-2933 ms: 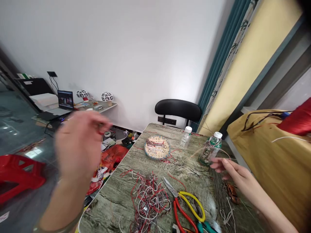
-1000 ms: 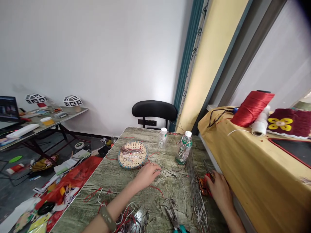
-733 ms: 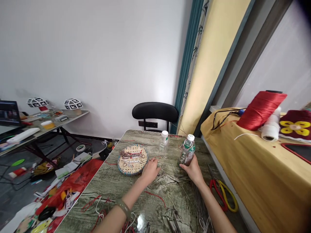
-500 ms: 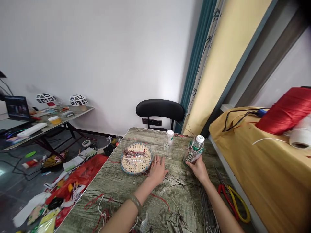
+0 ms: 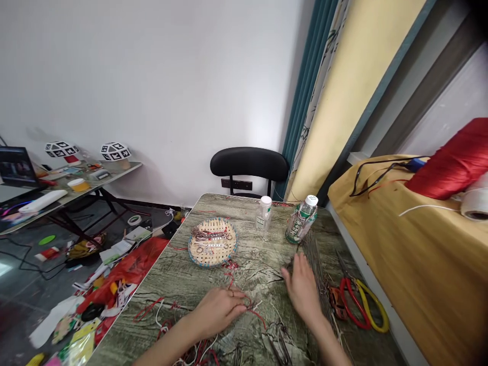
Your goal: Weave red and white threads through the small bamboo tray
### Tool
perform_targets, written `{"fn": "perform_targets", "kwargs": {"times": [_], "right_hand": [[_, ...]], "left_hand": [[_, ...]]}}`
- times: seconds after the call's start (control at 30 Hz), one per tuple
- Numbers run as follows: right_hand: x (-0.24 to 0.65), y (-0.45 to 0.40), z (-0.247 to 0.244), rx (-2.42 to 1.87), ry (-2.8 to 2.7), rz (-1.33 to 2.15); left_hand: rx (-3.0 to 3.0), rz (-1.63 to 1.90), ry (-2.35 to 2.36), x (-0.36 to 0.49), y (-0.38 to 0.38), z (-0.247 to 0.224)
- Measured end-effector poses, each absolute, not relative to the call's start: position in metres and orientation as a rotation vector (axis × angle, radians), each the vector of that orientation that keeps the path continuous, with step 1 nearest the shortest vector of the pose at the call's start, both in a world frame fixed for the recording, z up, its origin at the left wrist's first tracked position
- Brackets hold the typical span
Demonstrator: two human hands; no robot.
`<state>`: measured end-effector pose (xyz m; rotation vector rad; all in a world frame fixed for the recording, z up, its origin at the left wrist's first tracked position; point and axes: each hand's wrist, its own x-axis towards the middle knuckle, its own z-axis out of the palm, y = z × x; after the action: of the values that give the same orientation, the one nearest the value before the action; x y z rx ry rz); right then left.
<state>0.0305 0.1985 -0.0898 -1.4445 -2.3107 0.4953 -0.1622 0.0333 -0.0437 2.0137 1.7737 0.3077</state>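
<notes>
My left hand (image 5: 223,309) is low over the table (image 5: 179,284), fingers stretched to the right beside a thin red cord (image 5: 259,317); nothing shows in its grasp. Palm down, my right hand (image 5: 303,287) rests near a bundle of dark thin strands (image 5: 315,259), thumb apart from the fingers and holding nothing. Beyond it stands a clear bottle with a green label and white cap (image 5: 301,221). A smaller clear bottle (image 5: 263,216) is upright to its left. The round woven tray (image 5: 198,258) holds beaded cords and rings.
Red- and yellow-handled scissors (image 5: 362,302) lie at the table's right. A red thread spool (image 5: 450,165) rests on yellow cloth. Behind the table is a black chair (image 5: 249,162). Black tools (image 5: 280,348) and tangled cords lie near the front.
My right hand has let go of the labelled bottle and drawn back toward me. My left hand has moved from beside the woven tray toward the front. The view has shifted slightly.
</notes>
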Motion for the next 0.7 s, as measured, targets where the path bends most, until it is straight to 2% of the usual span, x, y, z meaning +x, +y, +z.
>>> {"fn": "perform_targets", "kwargs": {"times": [0.13, 0.23, 0.53, 0.7], "right_hand": [[0.008, 0.127, -0.099, -1.355, -2.473, 0.526], [0.000, 0.100, -0.099, -1.208, -2.580, 0.531], [0.103, 0.140, -0.113, -1.487, -2.383, 0.253], [0.097, 0.141, -0.120, -1.619, -2.350, 0.184]], "left_hand": [[1.908, 0.430, 1.994, -0.168, 0.027, -0.027], [1.854, 0.498, 2.095, -0.159, 0.037, -0.032], [1.976, 0.327, 2.113, -0.119, 0.039, -0.084], [1.990, 0.304, 2.238, -0.118, 0.031, -0.086]]}}
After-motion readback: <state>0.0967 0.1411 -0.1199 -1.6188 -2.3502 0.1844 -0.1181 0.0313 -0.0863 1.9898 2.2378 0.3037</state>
